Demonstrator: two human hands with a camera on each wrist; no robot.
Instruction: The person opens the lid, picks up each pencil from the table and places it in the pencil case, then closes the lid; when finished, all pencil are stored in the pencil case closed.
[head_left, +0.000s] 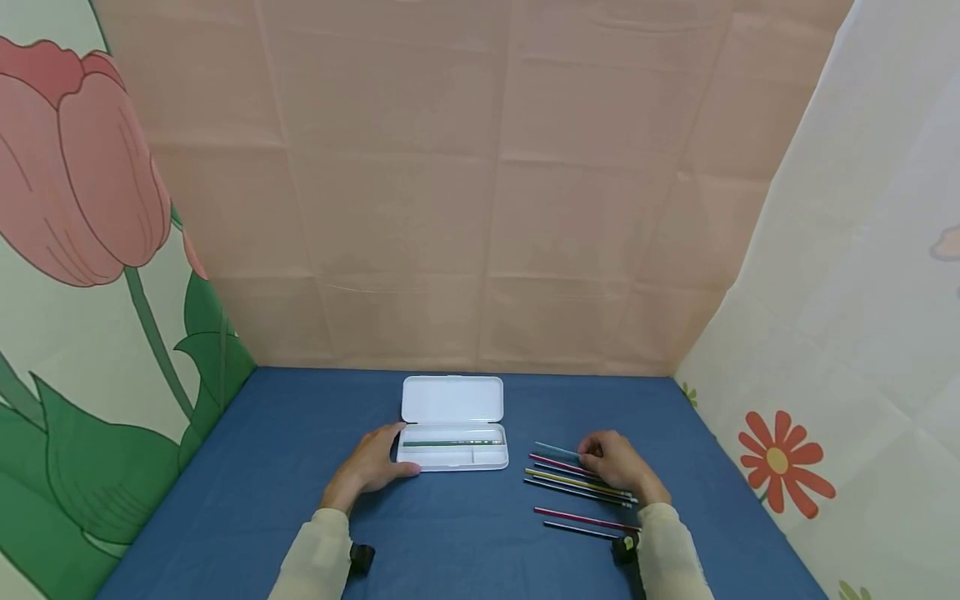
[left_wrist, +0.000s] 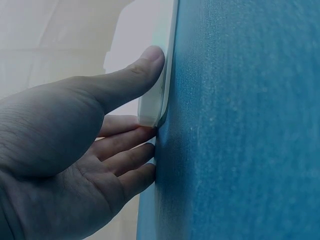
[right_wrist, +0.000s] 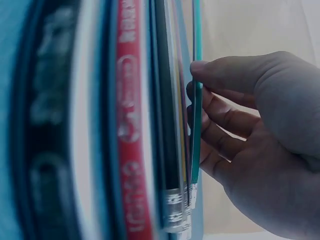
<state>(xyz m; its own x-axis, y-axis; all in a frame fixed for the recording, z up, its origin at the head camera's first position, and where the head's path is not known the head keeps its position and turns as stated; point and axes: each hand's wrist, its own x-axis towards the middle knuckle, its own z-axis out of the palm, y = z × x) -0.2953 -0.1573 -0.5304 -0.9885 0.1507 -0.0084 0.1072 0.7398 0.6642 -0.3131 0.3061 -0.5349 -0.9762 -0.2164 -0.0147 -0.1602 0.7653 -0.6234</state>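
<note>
A white pencil case (head_left: 453, 463) lies with its lid (head_left: 452, 399) folded back on the blue cloth. One green pencil (head_left: 450, 443) is inside, along the longer compartment. My left hand (head_left: 372, 461) holds the case at its left end; its thumb (left_wrist: 150, 57) is against the front side, the fingers around the end. To the right, my right hand (head_left: 615, 461) pinches a teal-green pencil (right_wrist: 197, 135) between thumb and fingertips. This pencil is the farthest of a row of pencils, and the hand covers its right end.
Below the right hand lie a red pencil (head_left: 547, 460), a yellow pencil (head_left: 558, 479) and dark pencils, roughly parallel. Nearer me are another red pencil (head_left: 581, 517) and a black pencil (head_left: 577, 529). A tan backdrop (head_left: 480, 208) and printed side sheets (head_left: 847, 292) border the table.
</note>
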